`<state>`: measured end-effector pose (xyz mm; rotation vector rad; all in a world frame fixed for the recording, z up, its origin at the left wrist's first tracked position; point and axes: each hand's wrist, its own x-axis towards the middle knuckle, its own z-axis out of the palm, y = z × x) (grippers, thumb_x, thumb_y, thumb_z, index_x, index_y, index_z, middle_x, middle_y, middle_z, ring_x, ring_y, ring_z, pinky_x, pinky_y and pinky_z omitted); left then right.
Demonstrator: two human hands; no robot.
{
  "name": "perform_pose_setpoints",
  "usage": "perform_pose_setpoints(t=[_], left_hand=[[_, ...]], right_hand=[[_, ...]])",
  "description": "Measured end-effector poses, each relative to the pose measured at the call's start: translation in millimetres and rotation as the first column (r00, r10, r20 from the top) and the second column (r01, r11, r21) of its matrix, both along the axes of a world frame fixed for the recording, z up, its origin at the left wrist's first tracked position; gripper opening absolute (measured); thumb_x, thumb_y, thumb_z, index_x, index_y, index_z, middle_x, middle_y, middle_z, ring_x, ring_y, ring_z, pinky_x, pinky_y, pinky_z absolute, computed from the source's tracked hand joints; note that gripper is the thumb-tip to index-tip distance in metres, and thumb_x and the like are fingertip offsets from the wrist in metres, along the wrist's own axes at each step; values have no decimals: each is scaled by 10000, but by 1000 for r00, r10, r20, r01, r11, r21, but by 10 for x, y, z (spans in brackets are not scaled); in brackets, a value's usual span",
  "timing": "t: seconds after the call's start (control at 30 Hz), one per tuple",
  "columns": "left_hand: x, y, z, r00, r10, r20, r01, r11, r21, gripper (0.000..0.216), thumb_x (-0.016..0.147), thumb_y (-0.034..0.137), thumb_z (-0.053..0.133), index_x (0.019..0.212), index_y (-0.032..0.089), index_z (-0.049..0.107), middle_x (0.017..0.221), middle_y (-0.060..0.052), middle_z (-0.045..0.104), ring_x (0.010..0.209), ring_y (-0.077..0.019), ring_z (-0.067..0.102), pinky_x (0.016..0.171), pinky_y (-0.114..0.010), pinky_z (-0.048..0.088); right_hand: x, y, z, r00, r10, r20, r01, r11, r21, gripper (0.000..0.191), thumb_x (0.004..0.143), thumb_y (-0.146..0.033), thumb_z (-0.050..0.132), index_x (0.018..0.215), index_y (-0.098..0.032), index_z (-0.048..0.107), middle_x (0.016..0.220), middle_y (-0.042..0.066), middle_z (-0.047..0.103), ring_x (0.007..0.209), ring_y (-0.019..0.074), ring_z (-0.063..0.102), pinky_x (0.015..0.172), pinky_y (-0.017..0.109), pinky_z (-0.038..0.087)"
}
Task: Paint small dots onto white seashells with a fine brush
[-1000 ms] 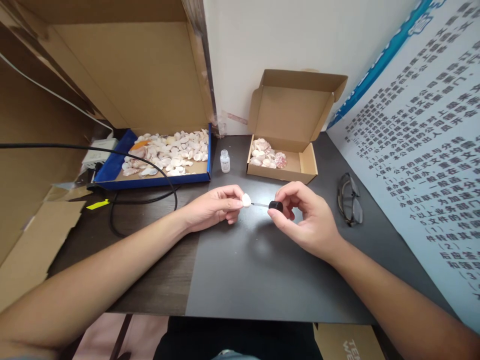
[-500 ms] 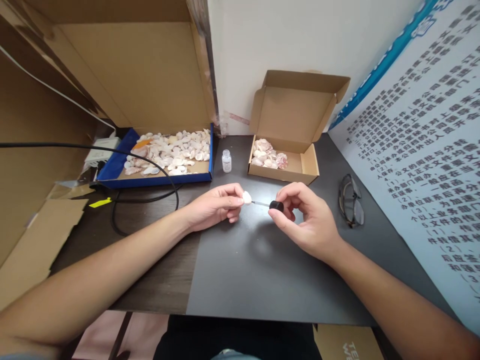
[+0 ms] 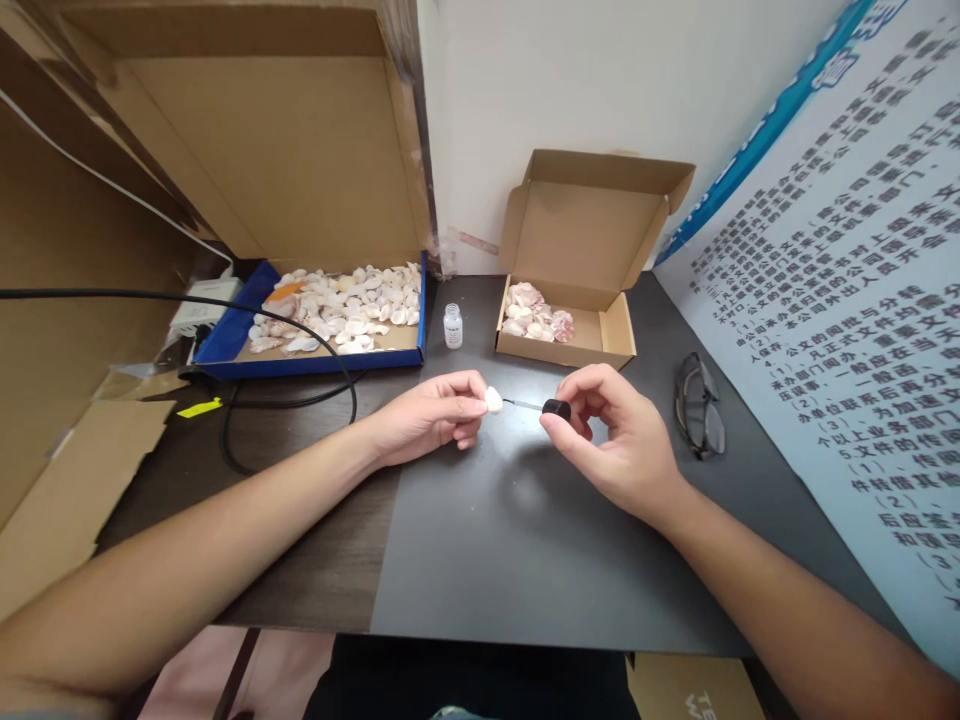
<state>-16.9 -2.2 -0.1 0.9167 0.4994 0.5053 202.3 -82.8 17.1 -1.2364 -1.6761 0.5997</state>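
Note:
Between the thumb and fingers of my left hand (image 3: 439, 415) is a small white seashell (image 3: 493, 400). My right hand (image 3: 615, 435) pinches a black brush cap (image 3: 556, 409), whose thin stem points left at the shell. The dark tip of the stem sits close beside the shell, with a slight gap visible. Behind my hands stands a small clear bottle (image 3: 453, 327) with a white label, upright and uncapped. Many pale shells lie in a blue-edged tray (image 3: 315, 364) at the back left. Several more shells are in the left part of an open cardboard box (image 3: 566, 352).
A black cable (image 3: 285, 398) crosses the tray and loops on the table at left. Folded glasses (image 3: 699, 405) lie to the right, near a large printed sheet (image 3: 847, 300). A white power adapter (image 3: 206, 300) sits behind the tray. Cardboard (image 3: 82, 490) lies at far left.
My right hand has drawn the brush cap slightly to the right, so the brush tip is a little farther from the shell. The left hand keeps its hold. The view has shifted slightly.

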Motion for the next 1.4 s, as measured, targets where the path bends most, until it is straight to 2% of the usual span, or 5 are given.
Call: perform_pose_setpoints(t=[0.23,0.47,0.7,0.93,1.4], left_hand=[[-9,4,-18,1000,-8,-7,8,1000,0,108,793,207,757,805,159,661,592,38,488,535,-74,425,539,-200,407],[-9,4,-13,1000,-15,-7,15,1000,-2,97,802,202,749,814,159,663,600,39,485,534,-69,426,542,-197,412],[-11,7,-22,1000,-28,6,28,1000,11,102,819,191,732,790,158,640,597,37,496,535,-72,436,542,-198,415],[-9,7,-25,999,-30,26,29,1000,8,98,828,182,726,781,161,642,581,43,485,530,-72,432,540,-195,416],[-3,2,-18,999,-18,35,18,1000,3,83,816,177,737,787,159,661,587,43,489,526,-69,432,533,-194,415]], right_hand=[[-2,-39,-8,990,114,-80,-108,991,83,208,824,-191,688,922,-261,518,739,-24,536,608,141,519,550,301,442],[-4,-13,4,1000,21,21,-22,1000,20,192,830,-213,699,878,-247,517,740,-40,534,538,100,455,536,286,409],[-4,-38,-1,987,150,-55,-145,986,86,217,817,-163,692,914,-254,520,796,-19,547,604,122,499,563,292,430],[-16,-15,8,998,55,7,-55,997,46,197,819,-195,704,880,-246,525,799,-30,549,545,91,463,542,283,411],[-6,-15,-11,997,69,17,-70,996,47,198,825,-191,705,901,-248,531,807,-23,557,550,93,466,541,285,415]])
